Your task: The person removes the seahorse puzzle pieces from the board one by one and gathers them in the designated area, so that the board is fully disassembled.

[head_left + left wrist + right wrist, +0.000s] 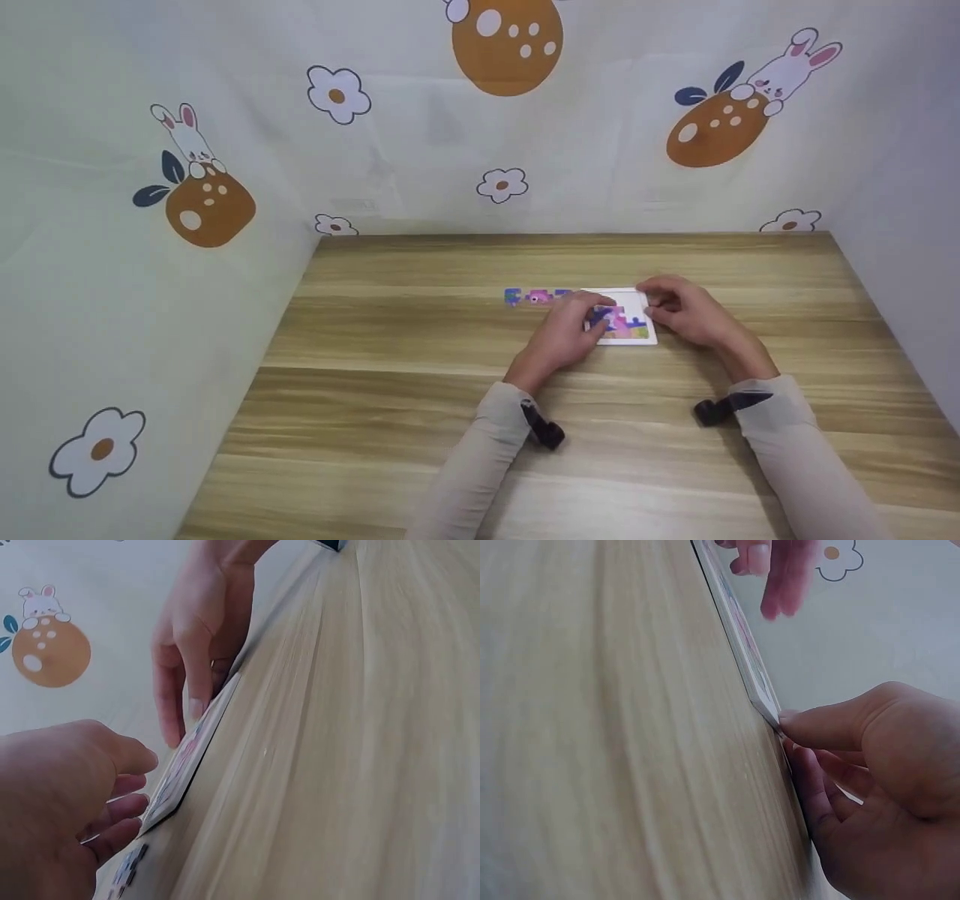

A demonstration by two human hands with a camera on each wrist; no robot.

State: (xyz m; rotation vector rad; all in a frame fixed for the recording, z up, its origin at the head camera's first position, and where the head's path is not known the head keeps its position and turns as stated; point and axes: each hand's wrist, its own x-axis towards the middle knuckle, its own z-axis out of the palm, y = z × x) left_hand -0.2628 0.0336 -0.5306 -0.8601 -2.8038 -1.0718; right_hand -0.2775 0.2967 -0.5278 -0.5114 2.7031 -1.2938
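A white-framed jigsaw puzzle tray (643, 298) lies on the table, with joined purple, pink and green puzzle pieces (621, 324) in its lower left part and bare white backing at its upper right. My left hand (564, 330) reaches over the tray's left side, thumb above the pieces and fingers loosely bent. In the left wrist view those fingers (112, 829) come right up to the tray's near end. At the opposite side my right hand (694, 315) holds the tray's right edge, its thumb (814, 726) against the corner in the right wrist view.
Several loose puzzle pieces (537, 297) lie in a row left of the tray, partly behind the left hand. The wood-grain table (375, 420) meets cloth walls (420, 150) printed with rabbits and flowers. Black wrist devices (546, 431) sit on both sleeves.
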